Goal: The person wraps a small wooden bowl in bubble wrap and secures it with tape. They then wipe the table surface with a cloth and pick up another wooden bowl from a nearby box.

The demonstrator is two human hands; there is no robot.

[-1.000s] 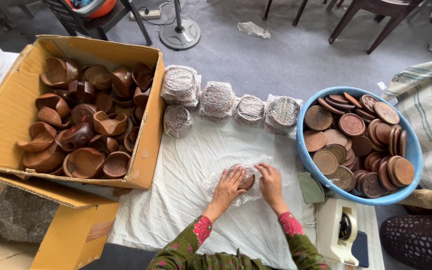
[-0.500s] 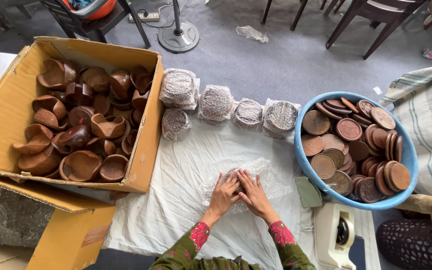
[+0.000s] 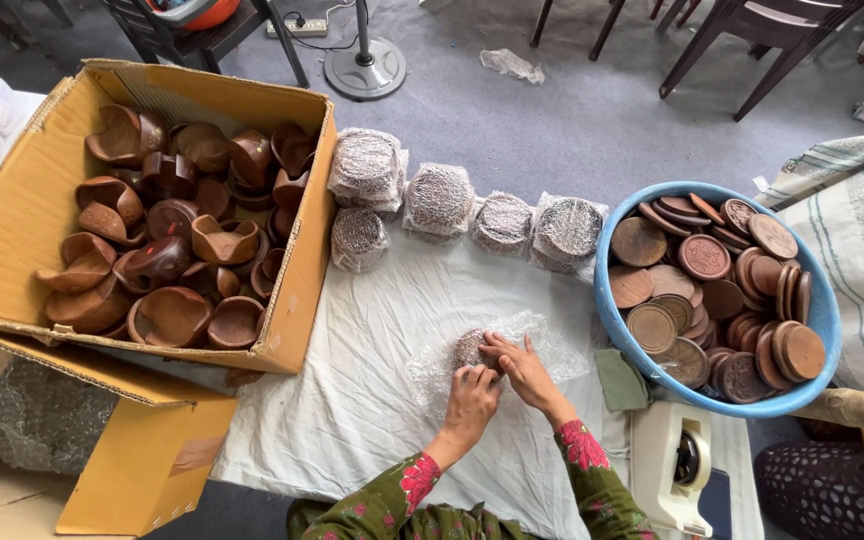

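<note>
Mostly the view is filled by a white cloth [image 3: 372, 330] spread over the work surface. At ten o'clock sits the biggest item, an open cardboard box [image 3: 12, 210] packed with dark wooden bowls [image 3: 167, 250]. At three o'clock stands a round blue tub [image 3: 822, 310] holding a heap of flat wooden discs [image 3: 722, 290], some lying flat, some standing on edge. Along the far side of the cloth, at about twelve o'clock, runs a row of bubble-wrapped bundles [image 3: 439, 200], five in all, one set just in front of the leftmost. At five o'clock a white tape dispenser [image 3: 674, 470] rests near the cloth's edge, with a small green pad [image 3: 620, 380] just beside the tub.

Near the centre, toward six o'clock, a sheet of clear bubble wrap [image 3: 552, 345] lies on the cloth with a round brown disc [image 3: 469, 348] inside it. The left hand [image 3: 472, 392] lies on the near side of the disc, fingers curled over the wrap. The right hand [image 3: 520, 365] presses fingertips down on the wrap at the disc's right edge. Both hands touch the wrap and disc; neither is clenched round it, and how tightly the left one grips I cannot tell.
</note>
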